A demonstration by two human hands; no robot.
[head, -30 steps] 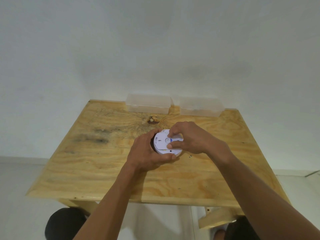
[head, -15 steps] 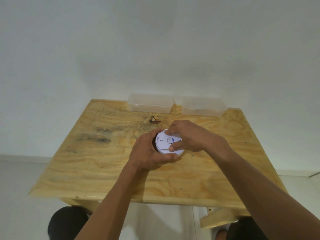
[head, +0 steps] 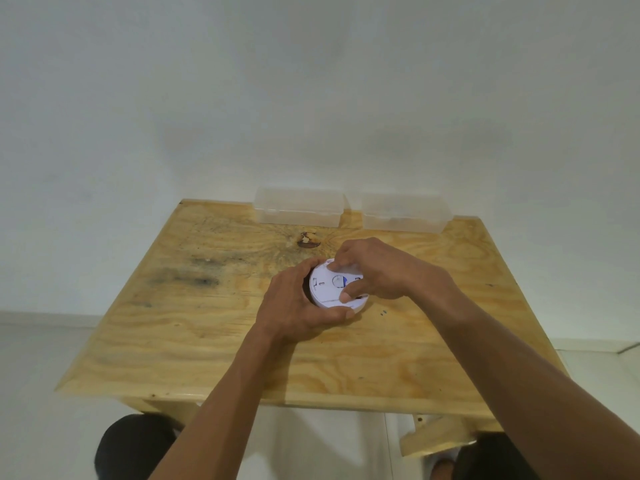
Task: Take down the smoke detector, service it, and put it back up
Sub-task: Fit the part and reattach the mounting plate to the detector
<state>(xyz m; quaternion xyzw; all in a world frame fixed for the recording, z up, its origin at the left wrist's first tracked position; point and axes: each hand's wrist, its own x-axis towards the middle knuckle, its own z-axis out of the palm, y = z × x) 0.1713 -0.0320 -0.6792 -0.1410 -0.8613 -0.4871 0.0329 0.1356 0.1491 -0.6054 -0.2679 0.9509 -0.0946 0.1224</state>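
Barely anything moved since the earlier frame: right hand (head: 377, 271) shifted its fingertips slightly along the smoke detector's (head: 332, 289) far rim, thumb low on its face. Left hand (head: 294, 306) cupped the near-left edge, fingers curled round it. Detector sat flat mid-table, a round disc with no long axis, directly between both hands, each equally close. Table (head: 207, 341) had open wood all round; two clear boxes (head: 299, 211) sat well apart at the far edge. Probably a twist-open step.

Smoke detector (head: 329, 289) mid-table (head: 207, 341), left hand (head: 294, 306) on its left, right hand (head: 377, 271) on its right. Two boxes (head: 299, 211) (head: 405, 214) side by side behind it at the far edge.
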